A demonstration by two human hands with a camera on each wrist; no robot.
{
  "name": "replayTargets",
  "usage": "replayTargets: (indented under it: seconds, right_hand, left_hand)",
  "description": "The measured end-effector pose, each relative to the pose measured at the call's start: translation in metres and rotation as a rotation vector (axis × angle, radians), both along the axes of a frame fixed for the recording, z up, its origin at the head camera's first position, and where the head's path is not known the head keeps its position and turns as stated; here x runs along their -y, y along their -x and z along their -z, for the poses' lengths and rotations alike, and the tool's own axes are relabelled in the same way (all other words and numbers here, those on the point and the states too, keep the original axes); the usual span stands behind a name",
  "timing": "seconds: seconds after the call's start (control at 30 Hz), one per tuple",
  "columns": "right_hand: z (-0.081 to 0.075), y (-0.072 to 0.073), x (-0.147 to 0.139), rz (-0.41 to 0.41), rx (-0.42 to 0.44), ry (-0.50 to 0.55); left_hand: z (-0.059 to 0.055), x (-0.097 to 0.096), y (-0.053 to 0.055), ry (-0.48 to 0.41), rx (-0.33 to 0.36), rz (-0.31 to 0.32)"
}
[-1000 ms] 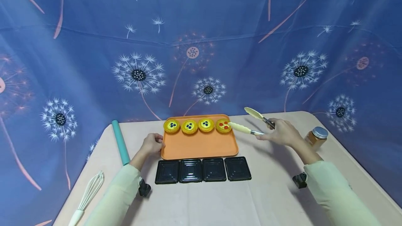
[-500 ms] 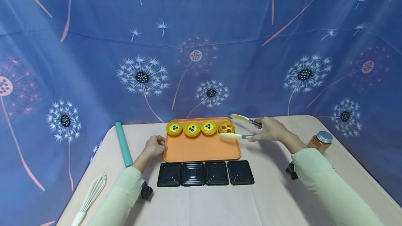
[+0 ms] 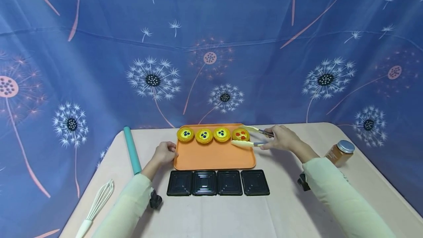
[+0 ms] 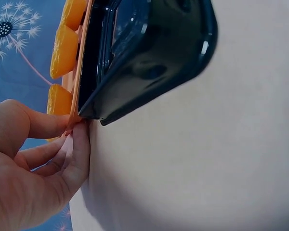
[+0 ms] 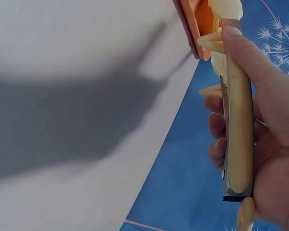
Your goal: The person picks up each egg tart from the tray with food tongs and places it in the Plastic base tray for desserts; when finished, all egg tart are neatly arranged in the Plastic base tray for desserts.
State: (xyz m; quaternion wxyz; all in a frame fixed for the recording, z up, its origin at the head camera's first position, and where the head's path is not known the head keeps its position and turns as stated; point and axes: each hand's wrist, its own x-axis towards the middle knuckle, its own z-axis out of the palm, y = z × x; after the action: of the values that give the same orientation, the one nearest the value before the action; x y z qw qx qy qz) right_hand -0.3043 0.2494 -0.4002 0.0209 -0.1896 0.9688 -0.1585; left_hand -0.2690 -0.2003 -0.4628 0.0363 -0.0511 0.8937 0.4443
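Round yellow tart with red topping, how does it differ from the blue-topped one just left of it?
The red-topped round yellow tart stands between the tips of cream and metal tongs; the blue-topped round yellow tart has none around it. The first ends the row; the second has a tart either side. Both are on the orange tray.

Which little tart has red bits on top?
The tart at the right end of the row on the orange tray, nearest the tongs. The other three tarts have dark blue bits instead.
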Motion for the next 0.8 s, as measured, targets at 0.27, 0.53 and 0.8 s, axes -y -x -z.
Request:
replayTargets:
  seconds: [0.27,0.53,0.8]
  right_hand:
    - [-0.001,0.000,-0.004,-0.005,-0.012,-0.010]
    - [-0.016,-0.002,-0.005,0.005,0.003,-0.015]
    - [-0.032,-0.011,-0.008,-0.024,-0.019,-0.023]
  left_hand:
    - [0.003,-0.001,0.000,-0.002,-0.016,0.001]
    - [0.003,0.001,0.000,-0.018,-0.013,0.004]
    - [0.003,0.001,0.000,-0.018,-0.013,-0.003]
